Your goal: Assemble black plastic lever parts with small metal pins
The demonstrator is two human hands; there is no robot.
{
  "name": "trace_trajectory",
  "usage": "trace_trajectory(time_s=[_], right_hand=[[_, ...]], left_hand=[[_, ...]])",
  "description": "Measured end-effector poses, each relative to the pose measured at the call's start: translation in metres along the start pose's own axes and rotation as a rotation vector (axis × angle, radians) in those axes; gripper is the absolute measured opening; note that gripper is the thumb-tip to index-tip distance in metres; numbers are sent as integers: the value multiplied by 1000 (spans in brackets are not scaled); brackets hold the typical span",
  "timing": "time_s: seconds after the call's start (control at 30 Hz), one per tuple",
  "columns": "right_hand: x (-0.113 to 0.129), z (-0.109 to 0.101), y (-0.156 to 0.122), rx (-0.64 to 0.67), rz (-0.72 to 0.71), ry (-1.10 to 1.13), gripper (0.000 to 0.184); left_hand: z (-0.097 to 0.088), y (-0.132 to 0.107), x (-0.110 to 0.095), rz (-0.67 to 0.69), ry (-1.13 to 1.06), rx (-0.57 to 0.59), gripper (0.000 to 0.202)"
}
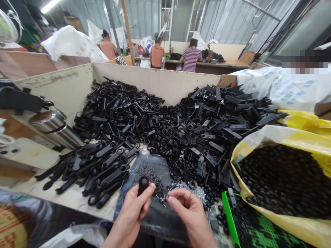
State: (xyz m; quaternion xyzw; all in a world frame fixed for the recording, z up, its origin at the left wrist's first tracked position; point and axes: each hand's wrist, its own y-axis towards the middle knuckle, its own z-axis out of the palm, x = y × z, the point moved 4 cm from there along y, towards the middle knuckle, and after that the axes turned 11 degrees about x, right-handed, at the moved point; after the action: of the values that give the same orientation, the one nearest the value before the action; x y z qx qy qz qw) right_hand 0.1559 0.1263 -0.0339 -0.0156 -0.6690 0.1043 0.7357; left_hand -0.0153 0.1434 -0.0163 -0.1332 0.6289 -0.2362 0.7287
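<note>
My left hand [136, 203] is closed around a black plastic part with a ring-shaped end [143, 183], its thumb pressed along the side. To its right, my right hand [187, 210] pinches with thumb and forefinger; whatever is between the tips is too small to make out. Both hands are above a dark mat [155, 224]. Beyond them lie a heap of small dark screws [148, 172] and a pile of silvery pins [198, 191]. Long black handle-like parts [103, 168] are stacked at the left.
Large heaps of black parts [116, 103] fill the walled bench. A yellow-white sack [236, 151] of small black pieces and a green tray [229, 217] stand at right. A steel flask [60, 131] and phone [31, 153] are at left. Several people sit at the back.
</note>
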Motion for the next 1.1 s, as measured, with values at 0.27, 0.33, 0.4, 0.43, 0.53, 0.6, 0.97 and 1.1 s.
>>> trace_trajectory(time_s=[0.27,0.33,0.4,0.43,0.53,0.6,0.97,1.1], right_hand=[[7,43,16,47,54,356,33],[2,47,15,49,103,379,35],[-6,49,13,48,148,392,37],[-9,50,11,49,169,394,39],[-17,49,8,66,204,370,44],[-17,47,6,95,159,284,42],[11,30,2,178,-207,-266,18],[20,27,2,230,-237,-374,15]], left_hand=[[17,-20,18,-152,-664,109,64],[16,-22,21,-146,-678,93,64],[15,-23,24,-133,-658,92,63],[14,-24,25,-122,-634,99,62],[10,-26,26,-60,-504,89,56],[7,-28,25,-17,-409,43,54],[4,-32,33,-27,-326,15,49],[3,-33,29,-30,-237,1,49]])
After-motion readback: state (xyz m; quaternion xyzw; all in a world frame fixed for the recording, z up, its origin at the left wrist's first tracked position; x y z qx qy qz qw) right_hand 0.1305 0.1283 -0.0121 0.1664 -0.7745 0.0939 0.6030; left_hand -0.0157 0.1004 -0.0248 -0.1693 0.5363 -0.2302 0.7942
